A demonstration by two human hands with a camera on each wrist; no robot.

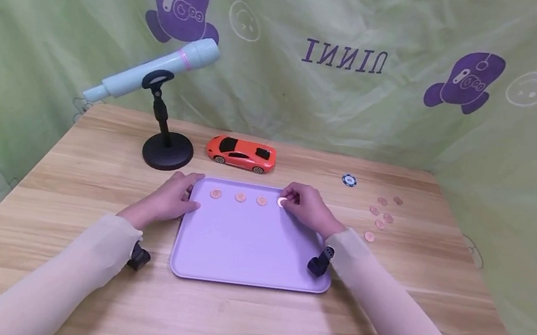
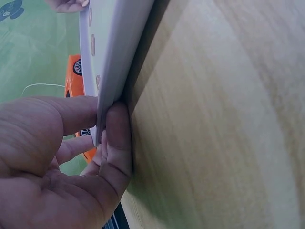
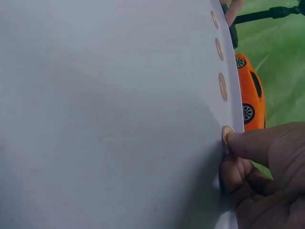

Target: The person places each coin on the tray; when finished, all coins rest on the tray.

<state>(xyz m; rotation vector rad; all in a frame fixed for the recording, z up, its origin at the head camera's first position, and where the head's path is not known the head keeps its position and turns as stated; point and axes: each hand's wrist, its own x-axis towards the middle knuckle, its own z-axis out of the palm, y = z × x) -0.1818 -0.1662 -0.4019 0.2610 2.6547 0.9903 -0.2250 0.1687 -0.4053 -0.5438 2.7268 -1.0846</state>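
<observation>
1. Your left hand (image 1: 169, 200) clamps the rim of the tray (image 1: 248, 249) at its 10 o'clock, thumb above, a finger beneath.
2. An orange toy car (image 1: 241, 154) stands beyond the tray at 11 o'clock.
3. Three coins (image 1: 241, 197) lie in a row on the tray, 10 to 12 o'clock.
4. Your right hand (image 1: 306, 205) pinches a fourth coin (image 1: 281, 202) at 1 o'clock.
5. Six loose coins (image 1: 379, 225) lie on the table (image 1: 413, 297), 2 to 3 o'clock.

This looks like a small curtained nook; whether in a home or a studio cannot be told. Beyond the hands (image 1: 311, 207) and down either side hangs creased green fabric (image 1: 277, 96), printed with purple cartoon figures (image 1: 180, 4) and upside-down lettering (image 1: 346, 57), closing round the wood-grain worktop (image 1: 234, 322) beneath the hands.
</observation>
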